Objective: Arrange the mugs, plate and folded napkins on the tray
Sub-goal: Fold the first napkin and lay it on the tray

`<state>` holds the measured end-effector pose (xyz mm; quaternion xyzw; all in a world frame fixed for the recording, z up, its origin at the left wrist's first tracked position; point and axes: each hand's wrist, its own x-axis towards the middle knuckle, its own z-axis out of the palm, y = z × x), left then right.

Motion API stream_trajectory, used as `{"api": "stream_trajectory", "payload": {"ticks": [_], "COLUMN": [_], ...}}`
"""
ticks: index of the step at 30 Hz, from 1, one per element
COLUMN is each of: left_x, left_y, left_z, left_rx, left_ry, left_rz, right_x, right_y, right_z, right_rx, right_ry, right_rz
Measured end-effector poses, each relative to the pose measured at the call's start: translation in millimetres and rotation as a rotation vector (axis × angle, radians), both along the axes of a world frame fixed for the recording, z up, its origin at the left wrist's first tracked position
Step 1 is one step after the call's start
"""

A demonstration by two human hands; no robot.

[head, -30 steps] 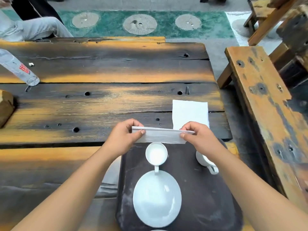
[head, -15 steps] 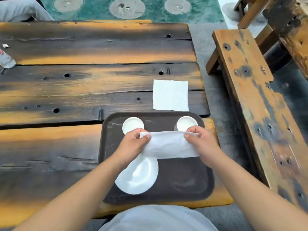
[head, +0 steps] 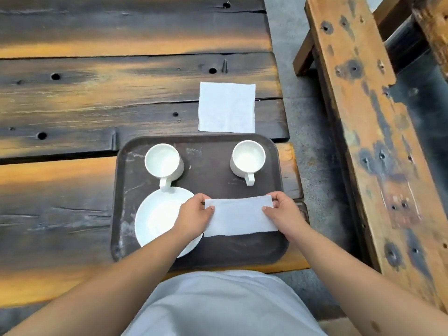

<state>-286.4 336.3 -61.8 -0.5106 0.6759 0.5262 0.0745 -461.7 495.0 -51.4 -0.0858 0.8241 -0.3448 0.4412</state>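
A dark brown tray [head: 206, 253] lies at the near edge of the wooden table. Two white mugs stand at its far side: the left mug [head: 163, 162] and the right mug [head: 247, 159], both with handles toward me. A white plate [head: 155, 217] sits at the tray's near left. A folded white napkin [head: 238, 217] lies low over the tray's right half. My left hand [head: 194, 217] pinches its left end and my right hand [head: 282, 212] pinches its right end. A second napkin [head: 226, 107], unfolded and square, lies on the table just beyond the tray.
The table [head: 97, 93] is made of dark and orange planks with holes and gaps. A wooden bench [head: 368, 132] runs along the right, with grey floor between it and the table. My light clothing fills the bottom middle.
Both hands brought the folded napkin from above the table's far part down toward me, onto the tray's right side next to the plate. The view has tilted down.
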Motion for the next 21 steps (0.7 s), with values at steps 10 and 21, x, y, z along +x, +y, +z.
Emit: {"api": "stream_trajectory", "payload": {"ticks": [10,21], "left_x": [-4,15], "left_y": [6,18], "left_z": [3,17], "left_rx": [-0.096,-0.574], "left_ry": [-0.083,-0.057], "left_rz": [-0.176,-0.852], "right_x": [1,13], "right_y": [5,33], "right_z": [-10,-3], "right_rx": [0.131,0.102], "right_ry": [0.174,0.613], "right_rz": [0.145,0.827]}}
